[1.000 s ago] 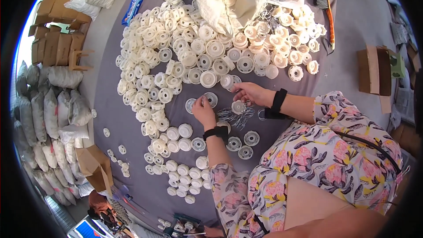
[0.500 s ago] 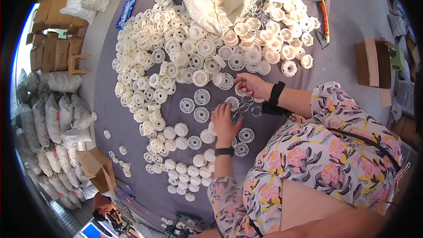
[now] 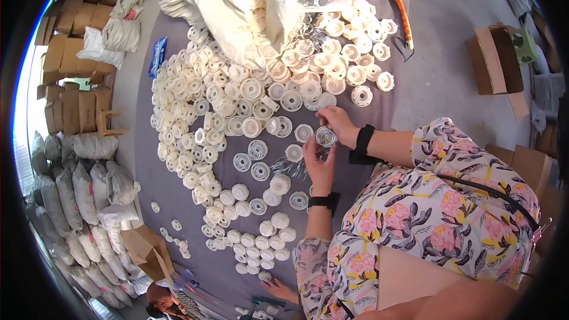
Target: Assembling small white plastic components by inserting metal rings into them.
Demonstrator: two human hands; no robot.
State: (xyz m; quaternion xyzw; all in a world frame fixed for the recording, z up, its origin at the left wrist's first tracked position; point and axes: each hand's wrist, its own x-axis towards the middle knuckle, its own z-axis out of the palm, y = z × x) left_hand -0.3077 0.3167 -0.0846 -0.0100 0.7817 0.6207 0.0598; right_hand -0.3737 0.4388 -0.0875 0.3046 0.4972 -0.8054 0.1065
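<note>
My left hand (image 3: 319,165) and my right hand (image 3: 336,123) meet over a grey mat (image 3: 148,166) and together hold one small clear round plastic cap (image 3: 325,136). Both wrists wear black bands. A big spread of white round plastic caps (image 3: 237,92) lies on the mat ahead and to the left of my hands. A few single caps (image 3: 259,170) lie just left of my left hand, and a small bundle of thin metal springs (image 3: 288,169) rests beside them.
A large white sack (image 3: 237,0) spills caps at the top. A brush with an orange handle (image 3: 398,0) lies at upper right. Cardboard boxes (image 3: 495,56) stand right; boxes and filled white bags (image 3: 83,189) line the left. Another person's foot (image 3: 278,289) shows below.
My left hand left the caps on the mat and rose to join my right hand. Both hands now hold one clear cap between them.
</note>
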